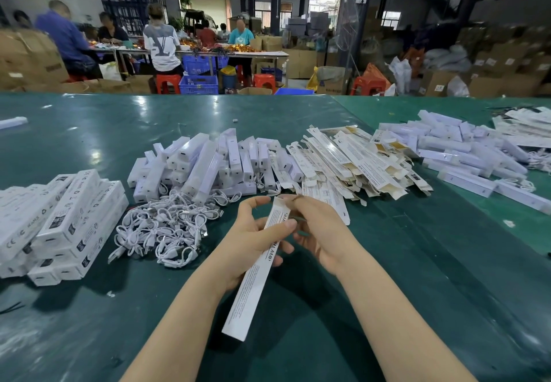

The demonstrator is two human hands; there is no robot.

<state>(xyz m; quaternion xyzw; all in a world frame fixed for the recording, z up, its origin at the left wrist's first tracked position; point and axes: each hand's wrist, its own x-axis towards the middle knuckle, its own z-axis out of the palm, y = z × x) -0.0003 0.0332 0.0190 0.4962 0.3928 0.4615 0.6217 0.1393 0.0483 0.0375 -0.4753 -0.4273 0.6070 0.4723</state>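
**One box in hand, big heaps left**

On the green desk [89, 131] a stack of packed boxes [59, 223] sits at the left. Large heaps of bare lamps [205, 164] and flat cartons [351, 164] wait behind, beside a tangle of cables [161, 232]. The box [253, 286] slants above the desk. The left hand [253, 232] grips its middle and the right hand [316, 226] pinches its far flap. It seems not yet filled.
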